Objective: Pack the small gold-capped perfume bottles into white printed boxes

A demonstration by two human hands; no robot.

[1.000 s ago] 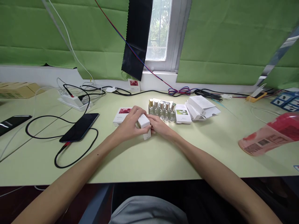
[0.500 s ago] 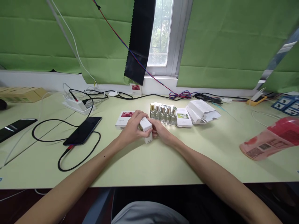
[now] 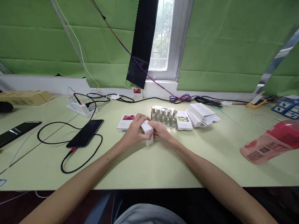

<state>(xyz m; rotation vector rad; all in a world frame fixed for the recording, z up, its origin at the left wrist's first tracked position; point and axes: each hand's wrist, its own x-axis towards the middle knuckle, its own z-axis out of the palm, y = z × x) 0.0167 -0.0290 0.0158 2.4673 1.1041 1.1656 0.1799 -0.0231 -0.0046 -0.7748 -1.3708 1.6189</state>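
A small white carton [image 3: 147,127] stands on the table between my two hands. My left hand [image 3: 137,128] is wrapped round its left side and front, thumb across the near face. From the right, my right hand [image 3: 161,132] closes on the same carton, with its thumb on the top edge; its other fingers are partly hidden behind. Just beyond stand several glass bottles [image 3: 163,118] with metallic caps in a row. To their right lies a white box with a green picture [image 3: 184,120]. Left of my hands lies a white box with a red flower picture [image 3: 126,121].
Opened white cartons [image 3: 202,114] lie right of the bottles. A phone [image 3: 85,133] with a black cable rests at left, near a power strip [image 3: 80,109]. A red-and-pink bottle [image 3: 271,143] is at right. Cables [image 3: 151,99] run along the wall.
My right thumb has moved onto the carton's top edge. The whole view has shifted slightly, so everything appears a little lower. Both hands keep their hold.
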